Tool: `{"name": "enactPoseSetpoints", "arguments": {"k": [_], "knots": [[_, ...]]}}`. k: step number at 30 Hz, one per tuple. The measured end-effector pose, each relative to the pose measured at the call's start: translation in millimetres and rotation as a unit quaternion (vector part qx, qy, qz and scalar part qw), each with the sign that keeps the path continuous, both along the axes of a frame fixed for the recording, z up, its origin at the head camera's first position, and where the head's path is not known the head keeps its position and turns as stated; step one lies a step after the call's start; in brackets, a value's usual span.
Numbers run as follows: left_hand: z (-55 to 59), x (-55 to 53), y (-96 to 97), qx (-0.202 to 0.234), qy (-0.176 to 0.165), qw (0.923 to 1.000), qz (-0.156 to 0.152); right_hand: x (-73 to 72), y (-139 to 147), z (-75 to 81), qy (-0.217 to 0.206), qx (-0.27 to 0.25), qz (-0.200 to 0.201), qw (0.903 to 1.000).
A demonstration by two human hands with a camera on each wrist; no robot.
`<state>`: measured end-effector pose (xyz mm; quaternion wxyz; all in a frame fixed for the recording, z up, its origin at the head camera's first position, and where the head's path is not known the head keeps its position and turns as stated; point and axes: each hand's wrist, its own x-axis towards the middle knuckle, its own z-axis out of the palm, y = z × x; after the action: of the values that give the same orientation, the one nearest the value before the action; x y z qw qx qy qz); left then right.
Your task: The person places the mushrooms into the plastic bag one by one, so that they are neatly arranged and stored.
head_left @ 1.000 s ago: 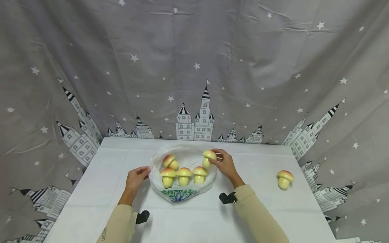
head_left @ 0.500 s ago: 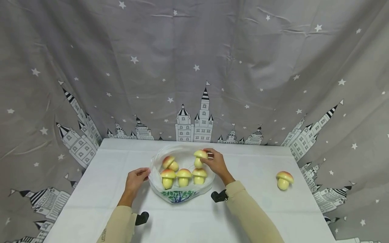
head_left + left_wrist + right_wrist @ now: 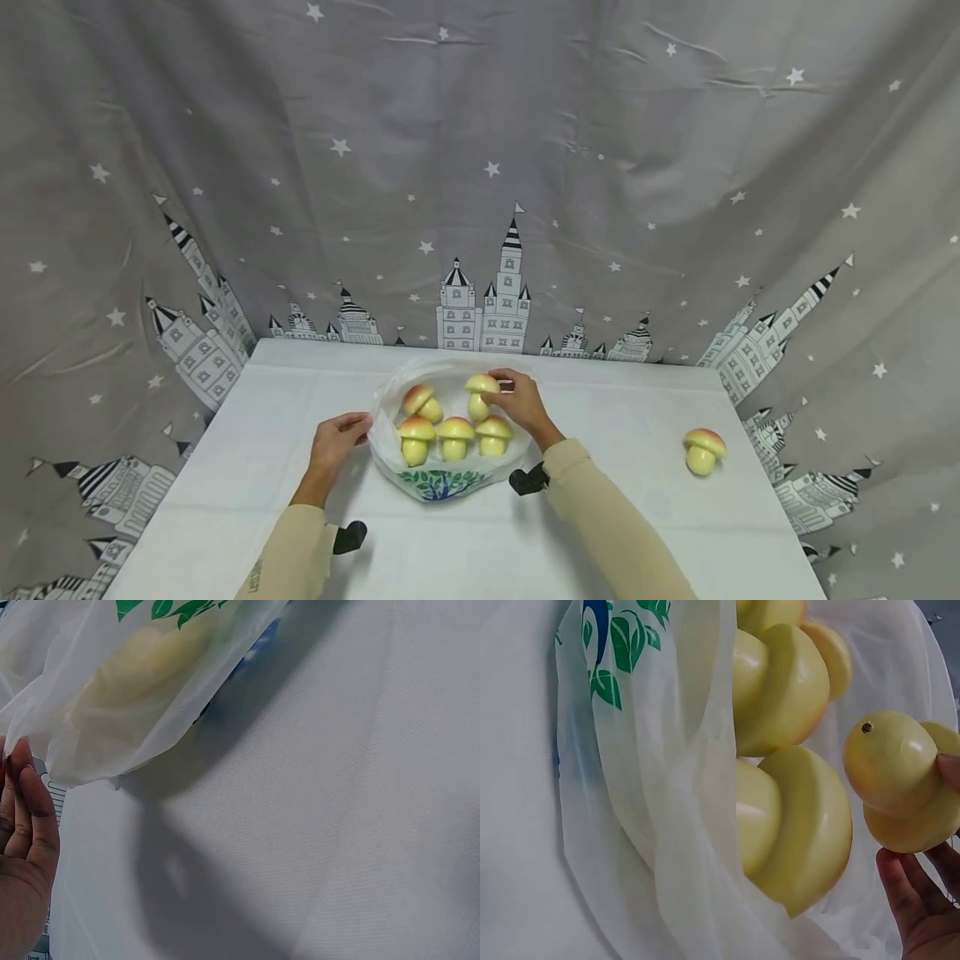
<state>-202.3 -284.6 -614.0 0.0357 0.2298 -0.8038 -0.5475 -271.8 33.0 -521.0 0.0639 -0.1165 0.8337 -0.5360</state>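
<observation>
A white plastic bag (image 3: 393, 454) with a green and blue tree print lies open on the table, several yellow toy mushrooms with reddish cap tops inside. My left hand (image 3: 334, 443) pinches the bag's left rim between thumb and fingers; the left wrist view shows this hand (image 3: 26, 832) at the bag's edge. Over the back right of the bag, my right hand (image 3: 522, 403) holds a toy mushroom (image 3: 478, 397) upright by its side. In the right wrist view, thumb and fingers grip this mushroom (image 3: 892, 769), apart from the mushrooms (image 3: 802, 825) along the bag's front.
Another toy mushroom (image 3: 704, 451) stands alone on the white table (image 3: 637, 533) at the right. A grey curtain (image 3: 360, 208) printed with castles and stars hangs behind the table's back edge.
My right hand has moved left with its mushroom, from the bag's right rim to above the inside. The left hand stays on the left rim.
</observation>
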Motion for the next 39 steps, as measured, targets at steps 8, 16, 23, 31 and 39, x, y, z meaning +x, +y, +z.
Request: {"name": "enactPoseSetpoints", "arguments": {"k": [8,16,23,31,39], "knots": [[20.1,8.2,5.0,0.014,0.001,0.9999,-0.004,-3.6,-9,-0.4,-0.009,0.031,0.011,0.9994],[63.8,27.6,19.1,0.033,0.001,0.9994,-0.006,-9.4,-22,-5.5,-0.007,0.041,0.006,0.9991],[53.1,26.7,17.7,0.05,0.003,0.9987,0.002,-9.8,-32,-11.9,-0.035,0.045,-0.012,0.9983],[61.7,29.8,21.4,0.052,0.019,0.9984,-0.009,-9.7,-39,-13.2,-0.032,0.054,-0.021,0.9978],[5.1,4.6,1.6,0.022,0.0,0.9997,0.005,-14.6,-43,-21.7,-0.024,0.064,-0.024,0.9974]]}}
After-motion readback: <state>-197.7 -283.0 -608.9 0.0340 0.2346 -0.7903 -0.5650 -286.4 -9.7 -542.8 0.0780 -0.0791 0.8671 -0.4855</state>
